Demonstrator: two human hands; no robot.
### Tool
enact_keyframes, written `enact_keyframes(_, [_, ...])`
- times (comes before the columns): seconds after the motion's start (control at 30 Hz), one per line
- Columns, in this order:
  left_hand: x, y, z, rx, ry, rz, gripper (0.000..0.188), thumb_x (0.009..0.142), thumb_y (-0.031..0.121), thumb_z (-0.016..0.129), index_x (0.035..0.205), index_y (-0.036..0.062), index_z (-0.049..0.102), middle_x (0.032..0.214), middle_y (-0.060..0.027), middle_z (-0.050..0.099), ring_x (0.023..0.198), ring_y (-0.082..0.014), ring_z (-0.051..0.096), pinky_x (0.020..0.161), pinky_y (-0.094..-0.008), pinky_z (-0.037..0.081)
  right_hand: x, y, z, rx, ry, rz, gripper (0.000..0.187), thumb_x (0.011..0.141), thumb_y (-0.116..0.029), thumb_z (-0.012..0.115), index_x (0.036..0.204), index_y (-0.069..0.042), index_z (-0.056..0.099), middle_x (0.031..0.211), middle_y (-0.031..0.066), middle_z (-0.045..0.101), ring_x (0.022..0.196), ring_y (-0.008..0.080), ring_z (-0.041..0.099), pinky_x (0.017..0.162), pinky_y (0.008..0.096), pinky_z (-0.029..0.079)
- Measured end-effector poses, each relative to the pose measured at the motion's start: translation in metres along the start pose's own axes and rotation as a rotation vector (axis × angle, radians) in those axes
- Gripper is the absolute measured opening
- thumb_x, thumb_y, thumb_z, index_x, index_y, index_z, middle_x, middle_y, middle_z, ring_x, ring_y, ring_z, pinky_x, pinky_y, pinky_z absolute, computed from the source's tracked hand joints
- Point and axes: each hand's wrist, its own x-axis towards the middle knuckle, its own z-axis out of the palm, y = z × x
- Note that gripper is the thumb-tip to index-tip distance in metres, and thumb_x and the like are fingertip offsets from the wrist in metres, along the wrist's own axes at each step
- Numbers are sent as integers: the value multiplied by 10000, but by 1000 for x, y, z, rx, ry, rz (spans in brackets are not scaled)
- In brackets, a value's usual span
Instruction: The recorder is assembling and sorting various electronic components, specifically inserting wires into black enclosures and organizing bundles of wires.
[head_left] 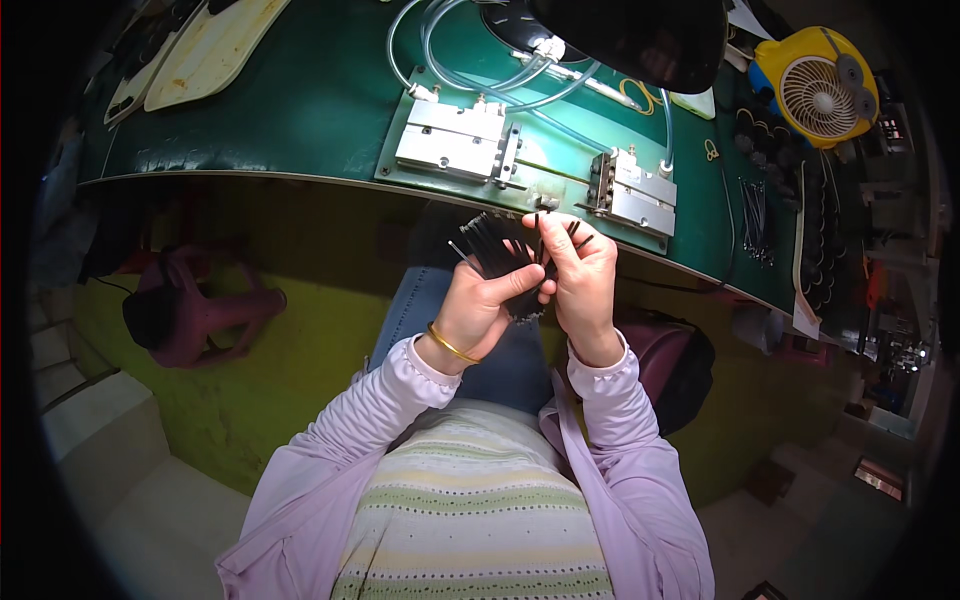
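My left hand (478, 305) is closed round a bundle of thin black rods (496, 245), whose ends fan out above the fingers. The lower ends of the bundle show below my thumb. My right hand (580, 275) meets the bundle from the other side, its thumb and forefinger pinched together. A few black rods stick out between the right fingers. Both hands are just in front of the table edge, above my lap. Past them stands a fixture with two silver pneumatic cylinders, a left cylinder (450, 140) and a right cylinder (640, 195), on one base plate.
The green table (290, 110) spans the far side. Clear air hoses (480, 85) run to the cylinders beneath a black lamp shade (640, 40). More thin rods (755, 220) lie at the right, near a yellow fan (822, 90). A pink stool (220, 305) stands on the floor at left.
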Motion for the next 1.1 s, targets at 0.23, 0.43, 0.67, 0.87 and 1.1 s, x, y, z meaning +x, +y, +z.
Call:
enact_keyframes(0.23, [4,-2,-1,-58,32,-9,121,760,-22,555,872,16,527,779,-43,553,665,-145,566,599,-264,475,2,4,-1,-50,75,6,201,843,-172,510,804,2,602,508,-38,468,350,7,353,307,151,265])
enact_keyframes(0.43, [12,4,5,-57,25,-18,117,764,-22,546,868,26,526,787,-41,550,657,-139,559,603,-247,464,9,-6,2,-72,96,-3,180,843,-149,505,813,-3,607,534,-30,498,360,3,362,319,148,272])
enact_keyframes(0.67, [9,-1,0,-3,-28,3,95,762,-23,530,838,33,518,762,-47,549,682,-146,549,625,-252,456,1,1,-1,-114,80,-101,170,837,-116,508,926,-17,614,577,-27,534,389,-7,367,348,145,290])
enact_keyframes(0.87, [3,-7,3,-9,-24,16,125,766,-11,541,881,32,517,765,-36,544,665,-149,545,602,-266,460,-7,0,-3,-101,97,-92,173,832,-116,518,952,-45,620,562,-46,523,390,-13,354,346,146,285])
enact_keyframes(1.1, [8,-7,5,-55,-18,4,136,769,-18,539,891,39,524,793,-32,548,676,-146,548,616,-271,471,-2,-1,-2,-114,109,-113,176,829,-118,524,960,-55,622,546,-55,507,387,-16,347,343,147,275])
